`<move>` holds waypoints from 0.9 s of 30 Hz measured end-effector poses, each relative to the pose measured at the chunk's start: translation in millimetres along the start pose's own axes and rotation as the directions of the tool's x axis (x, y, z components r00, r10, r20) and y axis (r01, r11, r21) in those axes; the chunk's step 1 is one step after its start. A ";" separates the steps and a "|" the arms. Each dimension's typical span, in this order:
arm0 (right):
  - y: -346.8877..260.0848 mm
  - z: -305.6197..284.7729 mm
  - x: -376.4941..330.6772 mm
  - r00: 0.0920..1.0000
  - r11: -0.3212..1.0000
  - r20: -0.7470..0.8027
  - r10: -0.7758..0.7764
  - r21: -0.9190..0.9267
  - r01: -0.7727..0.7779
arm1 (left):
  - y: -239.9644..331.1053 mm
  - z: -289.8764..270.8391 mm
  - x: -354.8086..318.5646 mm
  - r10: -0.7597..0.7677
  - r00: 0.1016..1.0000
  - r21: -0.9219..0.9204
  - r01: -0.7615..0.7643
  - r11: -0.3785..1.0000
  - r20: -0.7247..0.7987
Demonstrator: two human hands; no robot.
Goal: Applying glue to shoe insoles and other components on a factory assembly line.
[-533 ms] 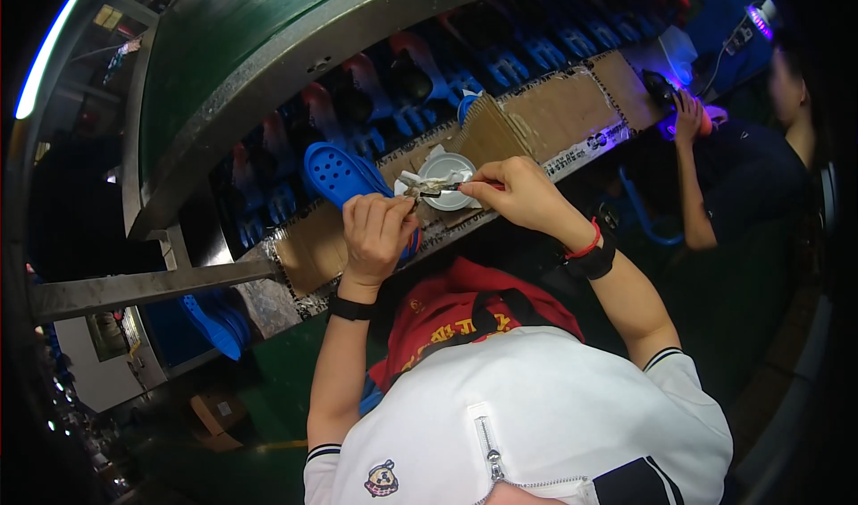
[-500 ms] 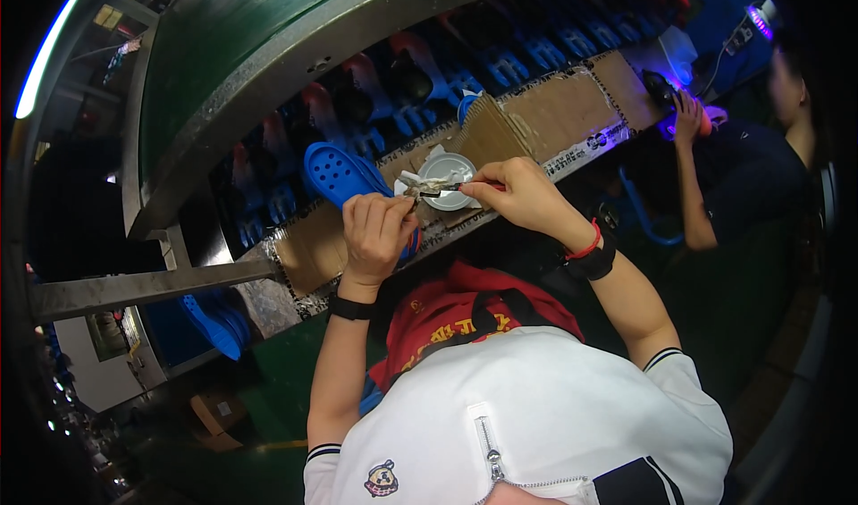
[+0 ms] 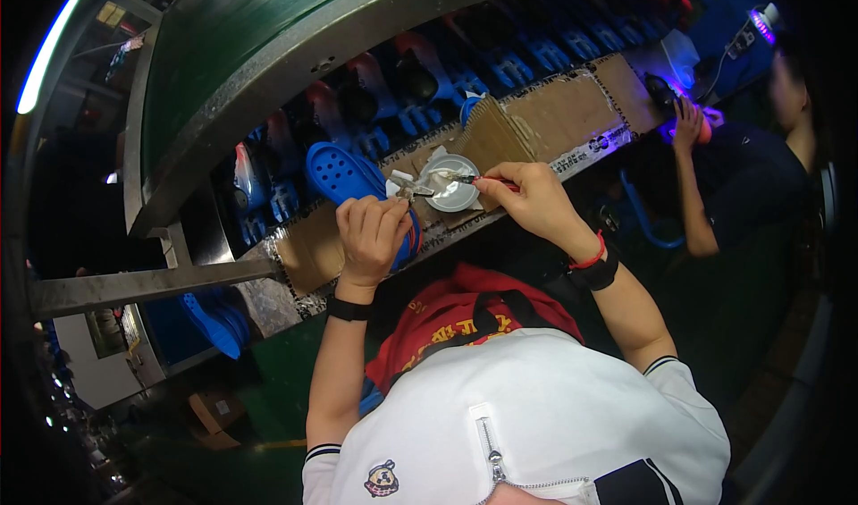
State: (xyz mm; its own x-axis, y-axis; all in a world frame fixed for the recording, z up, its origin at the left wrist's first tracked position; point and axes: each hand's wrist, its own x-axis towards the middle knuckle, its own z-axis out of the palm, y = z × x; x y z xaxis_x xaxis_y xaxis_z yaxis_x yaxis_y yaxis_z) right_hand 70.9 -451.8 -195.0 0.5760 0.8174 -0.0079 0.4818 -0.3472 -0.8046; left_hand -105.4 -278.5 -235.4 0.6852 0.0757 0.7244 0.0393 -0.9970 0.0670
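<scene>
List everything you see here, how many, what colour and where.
Small piece: one, grey-white, in the left hand
Tool: one, red-handled, in the right hand
Dish: one, white, by the tool's tip
Clog: at least one, blue, left of the dish
Cardboard: several, brown, around the dish
Shoe-like shapes: many, mostly blue, behind the cardboard
Other footwear: count unclear, blue, lower left
Box: one, brown, lower left
Lamp: one, purple-lit, upper right
Co-worker: one, dark clothing, far right
Apron: one, red, at the waist
Left hand: one, bare, near centre
Right hand: one, bare, right of the dish
</scene>
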 end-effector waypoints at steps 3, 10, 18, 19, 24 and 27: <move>-10.7 0.6 -2.7 0.997 0.990 -0.069 -0.032 0.132 0.041 | 0.9 -3.9 -1.6 0.014 1.000 0.015 -0.013 1.000 -0.018; -25.2 -3.1 -7.4 0.994 0.992 0.008 -0.112 0.058 0.111 | 3.2 -9.2 -1.6 0.031 0.999 0.037 -0.029 0.999 -0.033; -25.1 -2.1 -8.5 0.992 0.992 0.009 -0.124 0.016 0.124 | 3.0 -11.9 1.3 0.010 1.000 0.036 -0.009 0.999 -0.021; -24.3 -2.1 -7.8 0.991 0.991 -0.004 -0.135 0.025 0.135 | 2.9 -11.8 2.0 0.009 1.000 0.037 -0.008 0.999 -0.021; -28.5 -0.9 -0.9 0.995 0.995 0.013 -0.098 0.016 0.098 | 7.5 -10.8 7.4 0.024 1.000 -0.011 -0.024 1.000 0.012; -30.5 -0.7 -0.4 0.996 0.996 0.006 -0.088 -0.003 0.088 | 6.3 -9.3 7.1 -0.001 1.000 -0.005 0.001 1.000 -0.003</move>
State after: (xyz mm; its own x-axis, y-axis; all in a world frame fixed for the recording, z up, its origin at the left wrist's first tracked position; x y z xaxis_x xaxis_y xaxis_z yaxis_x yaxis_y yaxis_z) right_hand 56.4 -441.9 -170.0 0.5275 0.8475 0.0593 0.5325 -0.2755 -0.8003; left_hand -107.0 -284.1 -223.4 0.6833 0.0771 0.7260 0.0365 -0.9968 0.0714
